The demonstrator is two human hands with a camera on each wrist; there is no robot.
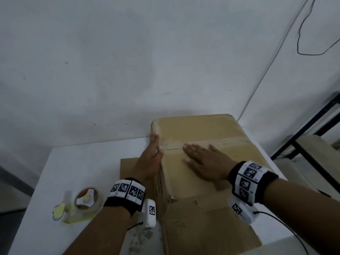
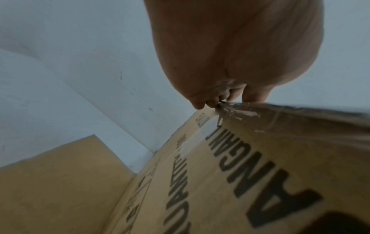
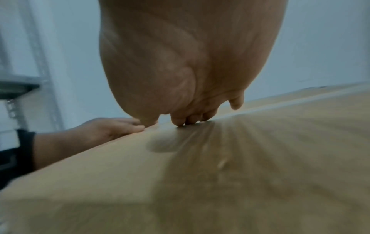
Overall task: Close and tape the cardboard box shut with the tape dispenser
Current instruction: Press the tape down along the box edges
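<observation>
A brown cardboard box (image 1: 217, 129) stands on a white table, its top flaps folded flat and a strip of clear tape (image 1: 231, 141) running along the middle seam. My right hand (image 1: 200, 159) lies flat and open on top, fingers straight over the seam (image 3: 192, 121). My left hand (image 1: 153, 155) presses flat against the box's left side at the tape's end, fingers straight along the upper edge (image 2: 212, 101). The printed side of the box (image 2: 260, 174) fills the left wrist view. A yellow-green tape dispenser (image 1: 77, 207) with a roll of clear tape lies on the table at the left, apart from both hands.
The box stands against a white wall (image 1: 128, 70). A flat cardboard sheet (image 1: 211, 227) lies under and in front of the box. A black metal frame (image 1: 312, 129) and a pale seat stand at the right. A black cable (image 1: 276, 218) trails from my right wrist.
</observation>
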